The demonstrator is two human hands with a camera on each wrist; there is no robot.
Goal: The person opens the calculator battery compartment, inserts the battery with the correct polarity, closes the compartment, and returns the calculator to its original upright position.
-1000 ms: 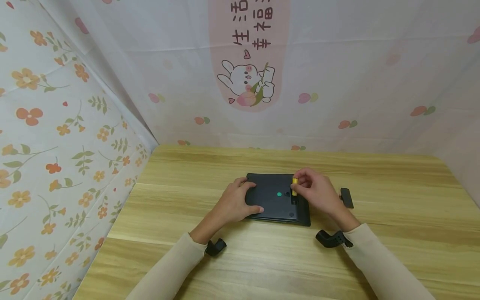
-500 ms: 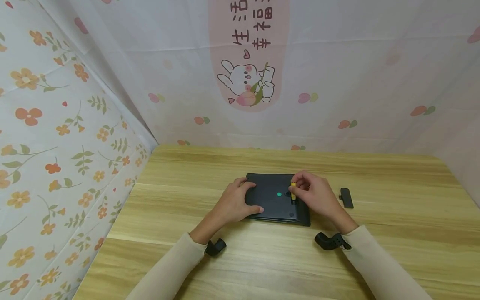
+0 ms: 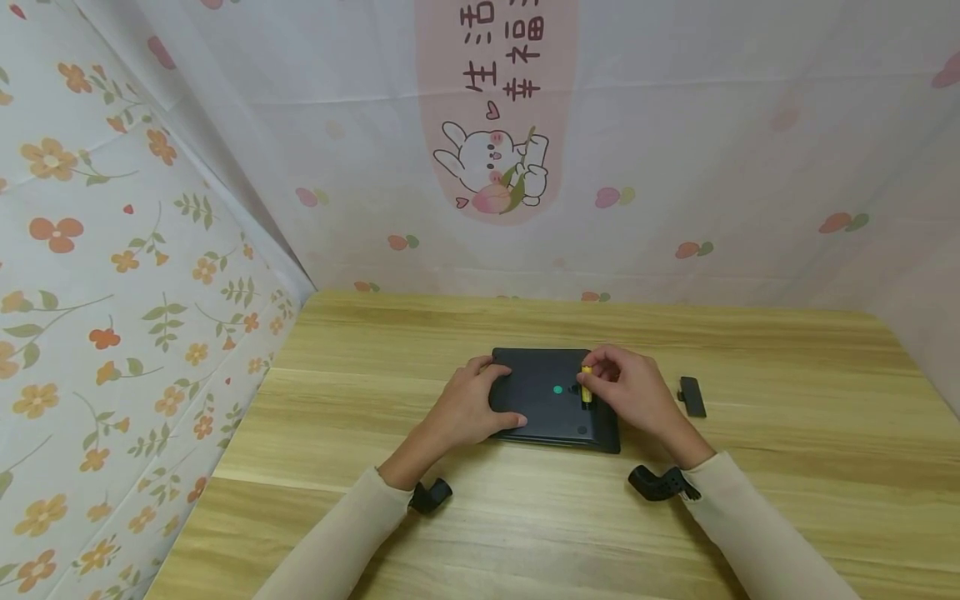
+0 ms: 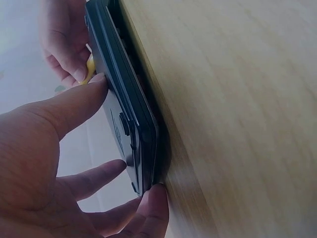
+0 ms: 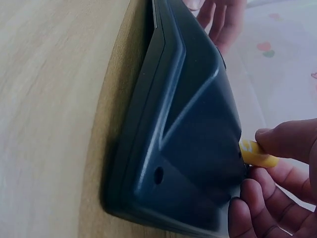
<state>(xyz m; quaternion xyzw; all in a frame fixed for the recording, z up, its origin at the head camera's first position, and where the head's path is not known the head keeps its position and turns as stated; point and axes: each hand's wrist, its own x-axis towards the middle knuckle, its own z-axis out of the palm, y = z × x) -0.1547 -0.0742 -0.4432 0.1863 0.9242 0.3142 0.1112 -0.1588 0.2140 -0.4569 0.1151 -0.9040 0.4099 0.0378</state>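
A black, wedge-shaped desk calculator [image 3: 536, 400] lies face down on the table, a green round sticker on its back. My left hand [image 3: 467, 402] holds its left end, thumb on the back near the front edge and fingers round the left edge, as the left wrist view [image 4: 143, 188] shows. Between thumb and fingers of my right hand [image 3: 628, 383] is a yellow battery [image 3: 587, 387], pinched over the slot near the calculator's right end. From the right wrist view, the battery [image 5: 257, 154] slants into the slot with its outer end still raised.
A small black battery cover [image 3: 692, 397] lies on the wooden table [image 3: 795, 433], right of my right hand. Black wrist camera mounts [image 3: 660, 483] stick out at both cuffs. A patterned curtain [image 3: 637, 125] hangs behind the table, and a floral one [image 3: 112, 333] at left.
My right hand has brought the yellow battery slightly down and toward me, lower over the slot. The left hand and calculator have stayed in place.
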